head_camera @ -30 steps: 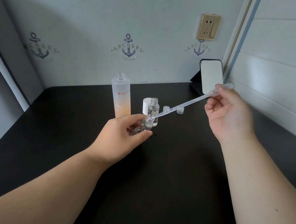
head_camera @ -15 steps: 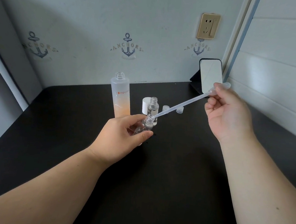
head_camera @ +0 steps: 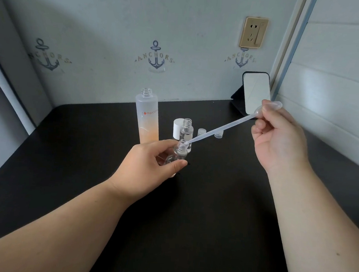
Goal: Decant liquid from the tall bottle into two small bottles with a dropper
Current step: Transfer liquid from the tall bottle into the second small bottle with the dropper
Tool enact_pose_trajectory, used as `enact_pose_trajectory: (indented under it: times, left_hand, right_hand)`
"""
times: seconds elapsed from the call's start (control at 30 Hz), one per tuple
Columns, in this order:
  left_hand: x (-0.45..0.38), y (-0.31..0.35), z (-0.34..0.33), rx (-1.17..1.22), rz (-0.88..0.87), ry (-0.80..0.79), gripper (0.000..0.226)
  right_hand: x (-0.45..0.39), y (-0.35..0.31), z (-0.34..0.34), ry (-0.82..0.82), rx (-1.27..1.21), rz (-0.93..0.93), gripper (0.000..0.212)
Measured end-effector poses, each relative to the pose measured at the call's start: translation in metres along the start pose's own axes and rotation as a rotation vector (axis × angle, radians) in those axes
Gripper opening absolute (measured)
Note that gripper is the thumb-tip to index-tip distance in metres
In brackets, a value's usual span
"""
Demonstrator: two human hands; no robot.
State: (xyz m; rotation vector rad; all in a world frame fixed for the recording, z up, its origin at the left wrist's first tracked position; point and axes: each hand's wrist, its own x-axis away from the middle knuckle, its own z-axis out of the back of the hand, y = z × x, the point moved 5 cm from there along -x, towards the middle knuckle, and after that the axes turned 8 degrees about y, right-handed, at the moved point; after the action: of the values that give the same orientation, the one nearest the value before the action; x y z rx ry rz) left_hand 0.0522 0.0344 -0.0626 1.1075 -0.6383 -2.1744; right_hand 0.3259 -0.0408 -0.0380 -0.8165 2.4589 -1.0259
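My left hand [head_camera: 151, 165] grips a small clear bottle [head_camera: 178, 153], tilted toward the right above the black table [head_camera: 212, 202]. My right hand [head_camera: 278, 138] pinches the bulb of a long translucent dropper [head_camera: 221, 131]; its tip sits in the mouth of the held bottle. Just behind stands a second small clear bottle [head_camera: 187, 129], upright and uncapped. The tall frosted bottle [head_camera: 147, 117] with orange liquid in its lower half stands open to the left of it.
A white cap [head_camera: 177, 128] stands behind the second small bottle. Two small clear caps [head_camera: 201, 132] [head_camera: 218, 134] lie to its right. A small mirror [head_camera: 256, 92] leans in the back right corner, under a wall socket [head_camera: 253, 32].
The dropper's bulb end and my right hand have dipped slightly; the tip stays in the held bottle's mouth. My left hand has barely moved.
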Motion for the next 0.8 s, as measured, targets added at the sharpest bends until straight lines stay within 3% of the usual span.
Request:
enact_pose_trajectory:
  times: [0.13, 0.47, 0.7, 0.8]
  left_hand:
    - [0.000, -0.007, -0.002, 0.014, 0.083, -0.002, 0.025]
    - [0.001, -0.008, -0.004, 0.155, 0.152, -0.077, 0.051]
    - [0.000, -0.011, 0.030, 0.222, 0.120, 0.446, 0.015]
    - [-0.004, -0.021, 0.037, 0.162, 0.188, 0.561, 0.027]
  right_hand:
    - [0.000, 0.002, 0.002, 0.053, -0.031, -0.038, 0.009]
    - [0.000, 0.005, 0.004, 0.109, -0.094, -0.122, 0.004]
    - [0.001, 0.006, 0.003, 0.081, -0.117, -0.151, 0.017]
    - [0.001, 0.006, 0.002, 0.076, -0.119, -0.159, 0.017]
